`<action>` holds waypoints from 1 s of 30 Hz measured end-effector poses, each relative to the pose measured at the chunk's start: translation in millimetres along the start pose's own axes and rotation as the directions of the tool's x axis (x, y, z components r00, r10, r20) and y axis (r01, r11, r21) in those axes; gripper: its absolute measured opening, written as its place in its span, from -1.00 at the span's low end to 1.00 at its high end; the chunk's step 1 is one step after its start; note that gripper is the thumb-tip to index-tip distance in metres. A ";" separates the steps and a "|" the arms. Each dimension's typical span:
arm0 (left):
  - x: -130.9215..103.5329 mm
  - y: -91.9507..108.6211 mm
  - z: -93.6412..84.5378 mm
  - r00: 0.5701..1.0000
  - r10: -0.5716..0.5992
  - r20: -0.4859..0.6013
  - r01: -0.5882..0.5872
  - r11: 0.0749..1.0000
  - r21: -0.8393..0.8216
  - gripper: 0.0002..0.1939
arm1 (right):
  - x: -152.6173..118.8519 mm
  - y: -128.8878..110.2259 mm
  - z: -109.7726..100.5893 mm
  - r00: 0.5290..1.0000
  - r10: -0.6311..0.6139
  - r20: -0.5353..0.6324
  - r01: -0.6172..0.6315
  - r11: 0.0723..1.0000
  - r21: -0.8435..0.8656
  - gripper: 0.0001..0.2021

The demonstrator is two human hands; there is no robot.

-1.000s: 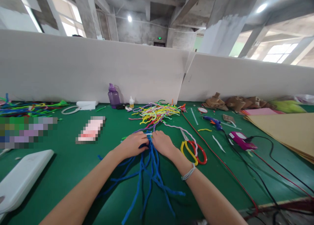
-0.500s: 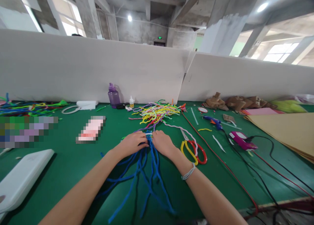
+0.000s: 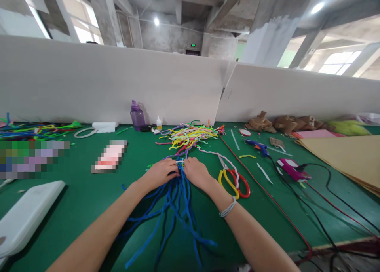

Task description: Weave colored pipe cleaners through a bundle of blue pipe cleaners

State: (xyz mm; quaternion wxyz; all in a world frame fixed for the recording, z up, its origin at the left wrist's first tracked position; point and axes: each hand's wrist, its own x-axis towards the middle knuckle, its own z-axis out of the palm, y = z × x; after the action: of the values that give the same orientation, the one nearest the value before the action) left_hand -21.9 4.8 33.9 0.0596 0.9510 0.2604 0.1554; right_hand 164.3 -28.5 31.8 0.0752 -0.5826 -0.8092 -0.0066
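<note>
Between my two hands is a bundle of blue pipe cleaners, with a short white strip across its top. Its long loose ends fan out over the table toward me. My left hand has its fingers bent round the bundle's left side. From the right, my right hand pinches the same bundle, its fingertips partly hidden. Just beyond lies a pile of yellow, pink, green and purple pipe cleaners. Scissors with one yellow and one red handle rest beside my right forearm.
On the right are a blue glue gun, a magenta device with cables and brown paper sheets. A purple bottle stands by the white partition. A white case-like object lies at left.
The loose blue ends have shifted, some swinging rightward and others leftward near the table's front. Both hands stay almost in place on the bundle.
</note>
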 end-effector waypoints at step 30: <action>4.4 20.6 -4.8 0.978 0.130 0.166 -0.085 0.963 -0.256 -0.77 | 0.8 1.1 -0.2 1.000 -0.008 0.006 0.008 1.000 0.006 -0.76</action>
State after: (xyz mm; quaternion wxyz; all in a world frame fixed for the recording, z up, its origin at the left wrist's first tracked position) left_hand -10.0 -10.4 43.6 0.1924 0.9591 0.1803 0.1025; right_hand 165.1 -27.4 32.0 0.0747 -0.5793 -0.8117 -0.0027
